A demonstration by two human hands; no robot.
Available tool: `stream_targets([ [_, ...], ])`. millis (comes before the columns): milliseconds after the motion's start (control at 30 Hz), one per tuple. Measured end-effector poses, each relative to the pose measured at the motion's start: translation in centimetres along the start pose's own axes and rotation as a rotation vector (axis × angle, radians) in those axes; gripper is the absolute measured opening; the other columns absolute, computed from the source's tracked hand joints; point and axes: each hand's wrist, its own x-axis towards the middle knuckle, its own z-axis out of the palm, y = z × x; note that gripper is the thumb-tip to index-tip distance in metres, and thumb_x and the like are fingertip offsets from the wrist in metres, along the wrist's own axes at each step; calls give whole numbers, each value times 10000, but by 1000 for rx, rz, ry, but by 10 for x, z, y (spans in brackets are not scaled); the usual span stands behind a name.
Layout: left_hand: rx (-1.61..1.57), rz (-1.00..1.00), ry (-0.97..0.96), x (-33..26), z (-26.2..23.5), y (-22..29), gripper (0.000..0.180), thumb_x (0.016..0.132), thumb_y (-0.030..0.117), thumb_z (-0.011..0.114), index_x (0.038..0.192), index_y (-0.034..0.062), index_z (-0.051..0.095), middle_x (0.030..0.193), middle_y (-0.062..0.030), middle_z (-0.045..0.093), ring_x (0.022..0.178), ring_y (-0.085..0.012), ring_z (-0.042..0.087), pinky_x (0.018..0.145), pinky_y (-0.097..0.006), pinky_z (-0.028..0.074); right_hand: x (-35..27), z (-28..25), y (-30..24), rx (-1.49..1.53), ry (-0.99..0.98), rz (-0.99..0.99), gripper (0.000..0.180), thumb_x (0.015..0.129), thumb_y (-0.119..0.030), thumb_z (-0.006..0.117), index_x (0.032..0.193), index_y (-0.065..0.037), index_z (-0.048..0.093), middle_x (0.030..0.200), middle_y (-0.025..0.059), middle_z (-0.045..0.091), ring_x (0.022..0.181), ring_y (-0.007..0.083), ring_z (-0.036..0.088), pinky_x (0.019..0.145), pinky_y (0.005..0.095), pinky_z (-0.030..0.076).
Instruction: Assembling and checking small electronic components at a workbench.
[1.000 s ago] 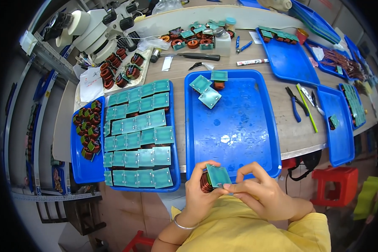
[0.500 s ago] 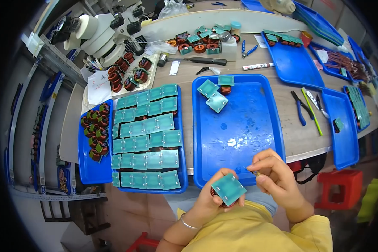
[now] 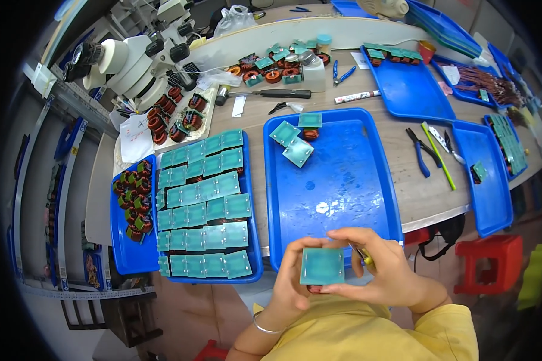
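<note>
My left hand (image 3: 289, 287) grips the left side of a copper-wound coil capped by a square green circuit board (image 3: 322, 266), just in front of the tray's near edge. The board faces up, and most of the coil beneath is hidden. Across from it, my right hand (image 3: 394, 274) has its thumb and forefinger at the board's right side. Tucked in those right fingers is a small thin tool (image 3: 366, 257) with a yellow part; its kind is unclear. Beyond both hands lies a large blue tray (image 3: 337, 198), with three board-topped coils (image 3: 297, 151) in its far left corner.
To the left, a blue tray (image 3: 256, 240) carries rows of green-topped coils; bare coils (image 3: 135, 204) fill another beside it. A microscope (image 3: 132, 66) stands at the back left. Pliers (image 3: 424, 153) and a green stick (image 3: 441, 157) lie right of the large tray.
My right hand has come left and closed onto the coil's board, which has turned squarer to the view. The small tool has shifted deeper into the right hand. The view has shifted slightly.
</note>
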Motion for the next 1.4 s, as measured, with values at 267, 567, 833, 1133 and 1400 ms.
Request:
stream_targets([
  [267, -249, -53, -358, -3, -13, 0, 841, 729, 590, 558, 1238, -37, 324, 991, -188, 538, 656, -174, 532, 511, -227, 399, 6, -26, 5, -133, -24, -131, 326, 778, -59, 546, 1097, 2, 514, 858, 131, 556, 670, 171, 529, 598, 245, 422],
  [567, -390, -75, -429, -8, -9, 4, 728, 741, 616, 511, 1172, 42, 389, 857, -238, 534, 488, -130, 437, 454, -206, 365, 2, -24, 8, 85, -245, -103, 216, 766, 15, 550, 979, 2, 586, 853, 129, 585, 747, 239, 584, 647, 303, 472],
  [833, -49, -29, -235, -11, 4, 14, 761, 687, 692, 486, 1052, 27, 422, 663, -170, 513, 430, -117, 391, 356, -211, 313, 3, -21, 10, 27, -235, -105, 184, 747, 3, 593, 930, -3, 611, 834, 124, 601, 726, 238, 599, 612, 297, 482],
  [1133, -249, -59, -285, -11, -6, 9, 569, 787, 579, 443, 1025, 65, 387, 790, -218, 521, 505, -122, 399, 417, -211, 314, 0, -15, 7, 154, -170, -144, 214, 727, 59, 580, 929, 2, 624, 845, 131, 610, 731, 230, 602, 642, 281, 485],
  [1400, -278, -144, -116, -7, 0, 13, 489, 794, 594, 367, 897, 118, 416, 587, -88, 468, 359, -113, 309, 349, -211, 245, 6, -18, 14, 92, 137, 9, 204, 756, 49, 573, 953, 15, 617, 850, 130, 614, 746, 197, 602, 633, 272, 478],
])
